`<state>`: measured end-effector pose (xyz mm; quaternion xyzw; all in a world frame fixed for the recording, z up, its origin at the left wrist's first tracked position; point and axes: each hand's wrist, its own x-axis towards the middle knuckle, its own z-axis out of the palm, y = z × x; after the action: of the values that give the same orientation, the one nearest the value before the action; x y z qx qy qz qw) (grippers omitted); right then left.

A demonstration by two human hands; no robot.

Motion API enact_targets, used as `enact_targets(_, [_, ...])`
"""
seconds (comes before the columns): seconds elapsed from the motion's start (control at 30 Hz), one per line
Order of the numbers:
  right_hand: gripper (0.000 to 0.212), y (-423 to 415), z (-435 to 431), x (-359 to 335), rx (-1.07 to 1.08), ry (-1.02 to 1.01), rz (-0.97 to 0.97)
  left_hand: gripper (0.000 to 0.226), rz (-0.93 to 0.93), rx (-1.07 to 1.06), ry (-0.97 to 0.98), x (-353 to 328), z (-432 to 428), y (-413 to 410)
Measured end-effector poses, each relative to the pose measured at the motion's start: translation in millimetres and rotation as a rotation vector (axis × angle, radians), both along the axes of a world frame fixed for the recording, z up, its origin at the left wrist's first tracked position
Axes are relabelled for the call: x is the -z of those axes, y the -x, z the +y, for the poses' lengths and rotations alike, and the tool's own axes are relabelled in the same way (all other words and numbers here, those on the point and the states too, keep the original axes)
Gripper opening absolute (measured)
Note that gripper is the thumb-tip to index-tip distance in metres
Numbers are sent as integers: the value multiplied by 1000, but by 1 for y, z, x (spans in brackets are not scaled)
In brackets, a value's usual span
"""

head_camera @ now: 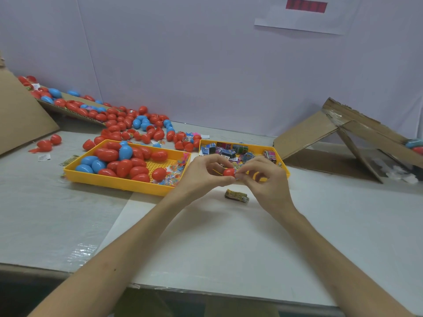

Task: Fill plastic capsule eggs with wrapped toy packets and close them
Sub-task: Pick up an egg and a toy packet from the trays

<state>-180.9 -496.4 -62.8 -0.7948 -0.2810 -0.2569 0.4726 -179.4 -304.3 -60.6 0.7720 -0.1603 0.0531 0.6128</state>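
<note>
Two bare hands meet just right of the yellow egg tray, which is heaped with red and blue capsules. The left hand curls its fingers round a red capsule egg. The right hand pinches the egg's other end, its fingers hiding the seam. A wrapped toy packet lies on the table, right of the tray and nearer the person. The packet tray sits to its right, partly screened by both hands. Loose eggs are scattered behind it.
</note>
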Motion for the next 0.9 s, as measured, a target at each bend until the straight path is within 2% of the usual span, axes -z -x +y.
enact_targets(0.2, [13, 0, 1, 1, -5, 11, 37, 25, -41, 45, -32, -1, 0, 3])
enact_targets(0.37, [18, 0, 0, 0, -11, -27, 49, 20, -30, 58, 23, -2, -1, 4])
enact_targets(0.53, [25, -1, 2, 1, 77, -71, -24, 19, 32, 45, 73, -1, -2, 2])
enact_targets(0.7, [9, -3, 4, 6, 77, 50, -160, 17, 112, 78, 262, -3, 0, 2])
enact_targets(0.8, [20, -2, 4, 9, 57, 145, -185, 10, 175, 77, 391, -3, 1, 1])
enact_targets(0.9, [28, 1, 5, 8, 105, 202, -263, 14, 256, 99, 471, -2, 0, 2])
